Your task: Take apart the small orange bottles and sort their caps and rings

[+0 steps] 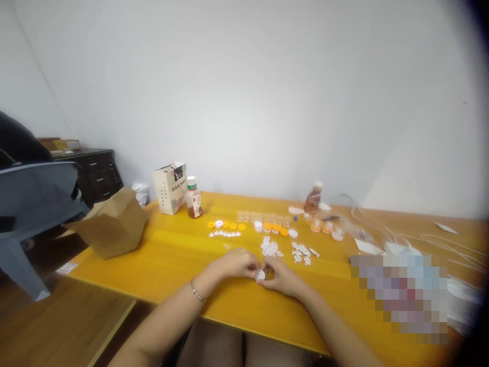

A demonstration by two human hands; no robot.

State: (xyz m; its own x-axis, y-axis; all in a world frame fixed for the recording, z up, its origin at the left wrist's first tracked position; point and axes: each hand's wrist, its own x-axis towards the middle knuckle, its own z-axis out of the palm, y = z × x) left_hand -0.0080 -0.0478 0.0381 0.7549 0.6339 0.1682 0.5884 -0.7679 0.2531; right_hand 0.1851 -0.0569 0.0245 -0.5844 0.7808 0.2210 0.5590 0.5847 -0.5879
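Near the front of the yellow table (168,270), my left hand (240,262) and my right hand (280,275) meet around a small round white piece (260,274). The fingertips of both hands pinch it from either side; its exact kind is too small to make out. Just beyond my hands lies a pile of small white plastic parts (270,247), with a second, smaller pile (301,252) to its right. Behind them runs a row of orange and white caps (275,228). Yellow discs (233,226) and small white pieces (225,234) form lines to the left.
A row of clear cups (263,218) stands farther back. To the left are an open brown paper bag (118,221), a printed carton bag (170,188) and a drink bottle (194,199). Another bottle (313,198), white cables (439,238) and a blurred-out patch (401,295) occupy the right.
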